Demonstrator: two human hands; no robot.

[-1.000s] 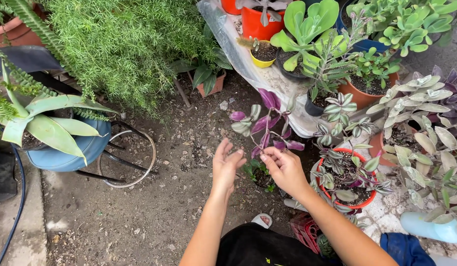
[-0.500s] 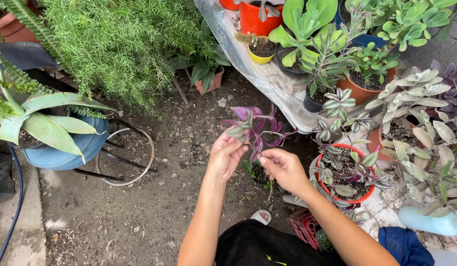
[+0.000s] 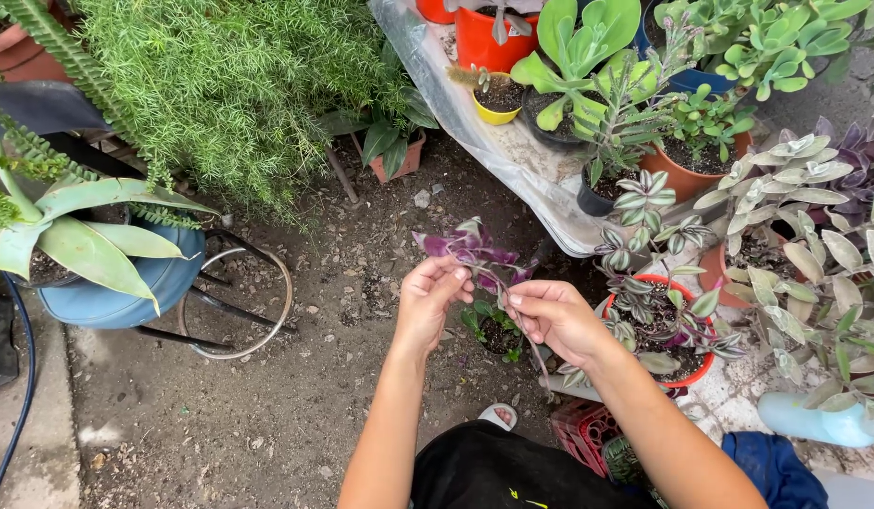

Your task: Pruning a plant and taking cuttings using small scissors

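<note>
Purple trailing plant cutting (image 3: 474, 253) is pinched by left hand (image 3: 427, 302) at its leaves and right hand (image 3: 550, 316) on the stem; red pot (image 3: 696, 368) sits at 3 o'clock.

We see soft, even daylight over the whole scene, with no hard sun patches. Shadows are faint: a dim pool lies under the blue pot (image 3: 126, 292) and beneath the table edge (image 3: 512, 179). The plastic sheet on that table gives a mild pale sheen. Focus is sharp across most of the frame; the left hand (image 3: 427, 302) and right hand (image 3: 555, 320) show crisp outlines, with slight softness on the purple cutting (image 3: 470, 253). Edges bend slightly from the wide lens.
</note>
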